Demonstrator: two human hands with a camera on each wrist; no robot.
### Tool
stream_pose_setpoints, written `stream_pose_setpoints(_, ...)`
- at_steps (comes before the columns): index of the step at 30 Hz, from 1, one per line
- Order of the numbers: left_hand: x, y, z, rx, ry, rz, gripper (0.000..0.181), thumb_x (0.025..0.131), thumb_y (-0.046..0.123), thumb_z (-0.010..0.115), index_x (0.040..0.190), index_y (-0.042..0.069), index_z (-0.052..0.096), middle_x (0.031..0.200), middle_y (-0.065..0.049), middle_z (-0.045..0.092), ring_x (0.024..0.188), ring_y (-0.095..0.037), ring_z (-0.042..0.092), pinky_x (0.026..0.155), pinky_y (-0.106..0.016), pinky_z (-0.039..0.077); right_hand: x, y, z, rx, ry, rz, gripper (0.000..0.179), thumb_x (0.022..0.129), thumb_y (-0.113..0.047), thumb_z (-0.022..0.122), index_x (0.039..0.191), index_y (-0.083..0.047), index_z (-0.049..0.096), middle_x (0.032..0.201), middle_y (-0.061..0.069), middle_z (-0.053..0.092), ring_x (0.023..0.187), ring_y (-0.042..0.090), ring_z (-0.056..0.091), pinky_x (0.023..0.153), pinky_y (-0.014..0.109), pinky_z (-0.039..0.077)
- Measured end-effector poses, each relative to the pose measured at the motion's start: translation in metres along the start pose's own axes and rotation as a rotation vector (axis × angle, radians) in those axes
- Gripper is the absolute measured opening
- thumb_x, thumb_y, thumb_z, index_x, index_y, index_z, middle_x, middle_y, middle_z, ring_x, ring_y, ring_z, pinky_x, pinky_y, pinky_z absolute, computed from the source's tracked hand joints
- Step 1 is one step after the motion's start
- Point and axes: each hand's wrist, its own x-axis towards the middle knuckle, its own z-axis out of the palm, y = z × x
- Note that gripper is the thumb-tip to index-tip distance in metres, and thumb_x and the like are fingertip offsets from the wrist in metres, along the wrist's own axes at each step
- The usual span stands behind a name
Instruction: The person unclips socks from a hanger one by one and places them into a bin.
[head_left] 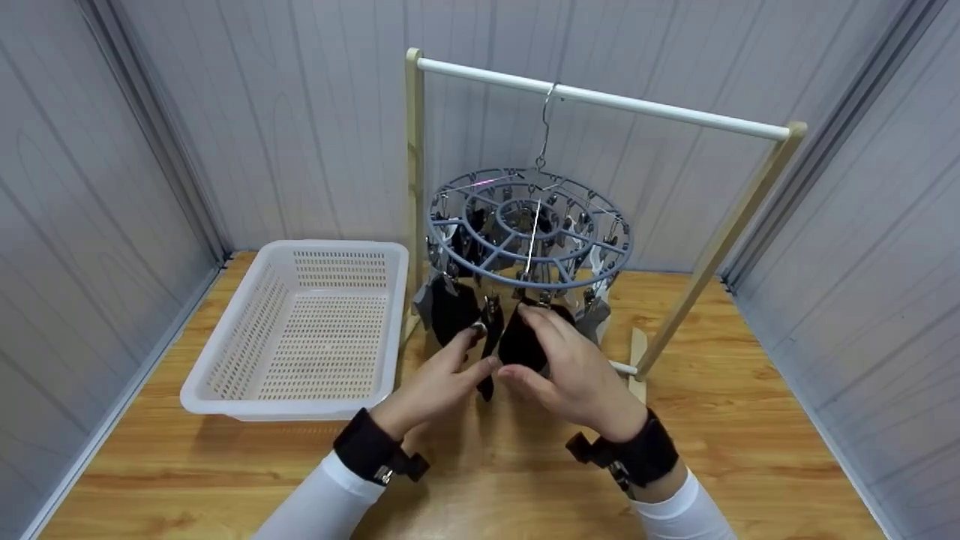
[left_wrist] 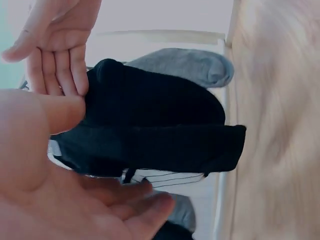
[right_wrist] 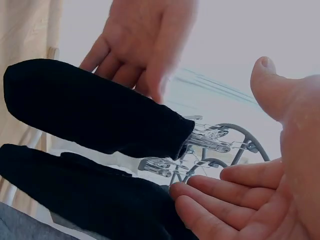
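Black socks hang by metal clips from a round grey drying hanger point(head_left: 495, 262). My left hand point(head_left: 442, 375) is beside a narrow-looking black sock point(head_left: 489, 337). In the right wrist view, its fingers lie behind a clipped black sock point(right_wrist: 95, 110). My right hand point(head_left: 581, 367) is at another black sock point(head_left: 523, 341), thumb apart from the fingers. In the right wrist view, its fingertips point(right_wrist: 185, 200) meet the edge of the lower black sock point(right_wrist: 90, 195); whether they touch it, I cannot tell. Neither hand grips anything.
A white perforated basket point(head_left: 300, 405) stands on the wooden table point(head_left: 487, 480) at the left. The hanger hooks on a white rail point(head_left: 645, 105) with wooden legs point(head_left: 720, 247). Grey socks point(head_left: 594, 319) hang around it. Panelled walls point(head_left: 315, 135) enclose the table.
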Motion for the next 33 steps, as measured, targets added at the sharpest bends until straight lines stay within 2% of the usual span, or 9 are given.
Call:
stream_pose_setpoints(4,0.005,-0.002,0.005,-0.114,0.014,0.018,0.055,0.114,0.043,0.055,0.157,0.009,0.056,0.160,-0.013,0.057,0.149,-0.028,0.051,0.125,-0.051,0.039,0.003,0.002,0.003,0.017,-0.032,0.035,0.084,0.106,-0.053,0.073,0.162,0.006,0.049,0.161,0.026,0.055,0.149,0.040,0.054,0.120,0.053,0.047)
stream_pose_setpoints(9,0.011,-0.007,0.008,-0.262,0.042,0.074,0.035,0.114,0.024,0.050,0.141,0.005,0.062,0.144,-0.012,0.061,0.137,-0.026,0.053,0.121,-0.044,0.039,0.006,0.004,0.006,0.022,-0.031,0.025,0.083,0.106,-0.049,0.075,0.162,0.006,0.048,0.161,0.026,0.055,0.150,0.039,0.054,0.121,0.052,0.047)
stream_pose_setpoints(12,0.014,-0.011,0.008,-0.373,0.052,0.066,0.038,0.111,0.015,0.048,0.142,-0.002,0.060,0.147,-0.017,0.058,0.140,-0.029,0.049,0.123,-0.042,0.035,0.006,0.004,0.006,0.023,-0.025,0.015,0.084,0.106,-0.050,0.074,0.163,0.006,0.048,0.161,0.026,0.055,0.150,0.038,0.054,0.121,0.051,0.047)
stream_pose_setpoints(17,0.017,-0.015,0.010,-0.472,0.105,0.067,0.052,0.108,0.011,0.044,0.153,-0.015,0.050,0.163,-0.029,0.049,0.152,-0.038,0.042,0.128,-0.047,0.031,0.006,0.004,0.005,0.019,-0.027,0.024,0.086,0.107,-0.057,0.068,0.163,0.005,0.047,0.161,0.027,0.055,0.149,0.041,0.054,0.121,0.054,0.046)
stream_pose_setpoints(22,0.020,-0.014,0.015,-0.513,0.156,0.030,0.050,0.105,0.013,0.052,0.148,-0.012,0.054,0.159,-0.029,0.050,0.145,-0.037,0.046,0.123,-0.041,0.033,0.005,0.004,0.004,0.016,-0.040,0.036,0.087,0.107,-0.057,0.069,0.164,0.005,0.046,0.162,0.027,0.054,0.150,0.041,0.053,0.122,0.054,0.046)
stream_pose_setpoints(24,0.021,-0.014,0.018,-0.550,0.157,0.027,0.044,0.101,0.010,0.056,0.140,-0.010,0.055,0.155,-0.026,0.049,0.141,-0.034,0.047,0.119,-0.037,0.035,0.005,0.003,0.004,0.016,-0.041,0.040,0.086,0.107,-0.054,0.071,0.164,0.004,0.046,0.162,0.027,0.054,0.150,0.040,0.053,0.122,0.054,0.046)
stream_pose_setpoints(27,0.020,-0.015,0.020,-0.599,0.141,0.050,0.043,0.099,0.006,0.059,0.139,-0.009,0.051,0.153,-0.025,0.048,0.137,-0.033,0.046,0.113,-0.033,0.038,0.004,0.003,0.004,0.010,-0.034,0.043,0.085,0.106,-0.052,0.074,0.164,0.004,0.047,0.161,0.025,0.055,0.149,0.039,0.054,0.121,0.052,0.047)
stream_pose_setpoints(31,0.016,-0.018,0.020,-0.556,0.140,0.061,0.057,0.102,0.012,0.069,0.151,-0.006,0.048,0.151,-0.023,0.056,0.138,-0.033,0.054,0.113,-0.035,0.044,0.005,0.002,0.004,0.002,-0.023,0.041,0.083,0.105,-0.050,0.076,0.162,0.004,0.050,0.160,0.023,0.057,0.148,0.037,0.056,0.119,0.051,0.049)
stream_pose_setpoints(33,0.014,-0.019,0.019,-0.522,0.153,0.058,0.061,0.102,0.017,0.076,0.153,-0.004,0.049,0.147,-0.021,0.062,0.136,-0.032,0.059,0.114,-0.037,0.047,0.005,0.002,0.005,0.005,-0.022,0.044,0.082,0.104,-0.048,0.078,0.161,0.004,0.051,0.159,0.023,0.058,0.147,0.036,0.056,0.119,0.050,0.049)
